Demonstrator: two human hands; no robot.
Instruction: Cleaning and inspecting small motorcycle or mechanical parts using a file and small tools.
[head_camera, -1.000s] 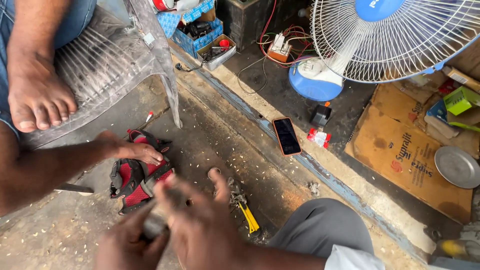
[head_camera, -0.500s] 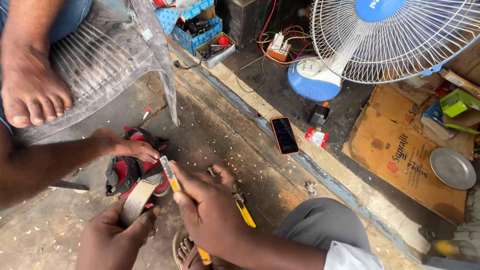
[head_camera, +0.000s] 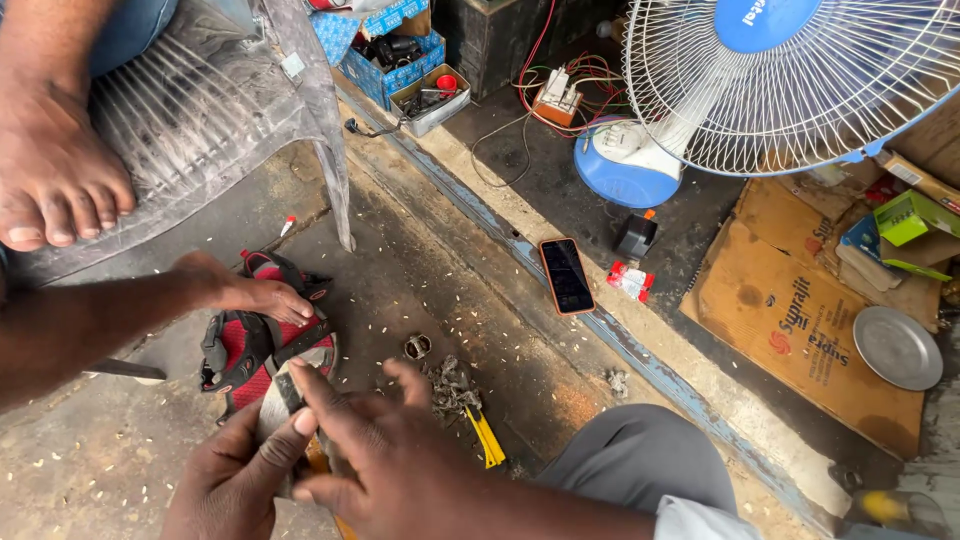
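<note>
Strap (head_camera: 278, 395), a pale grey-tan strip, at bottom left just above the floor, long axis tilted, upper end pointing up and slightly right toward the sandal (head_camera: 262, 350). Pinched between thumb and fingers of the left hand (head_camera: 232, 482) from below. Right hand (head_camera: 385, 462) closed over a yellow-handled cutter (head_camera: 318, 462), forefinger stretched onto the strap's upper end; blade mostly hidden. Just beyond, red and black sandal pressed to the floor by another person's hand (head_camera: 258, 297). Yellow tool (head_camera: 486, 438) and a clump of scraps (head_camera: 450, 385) just right of the hands. Farther out: phone (head_camera: 566, 275) face up on the ledge, small red and white packet (head_camera: 632, 279) beside it. Flat brown cardboard (head_camera: 800, 325) with red print at right, green box (head_camera: 912, 216) above it, blue patterned boxes (head_camera: 395, 50) at top by the chair leg (head_camera: 335, 170).
</note>
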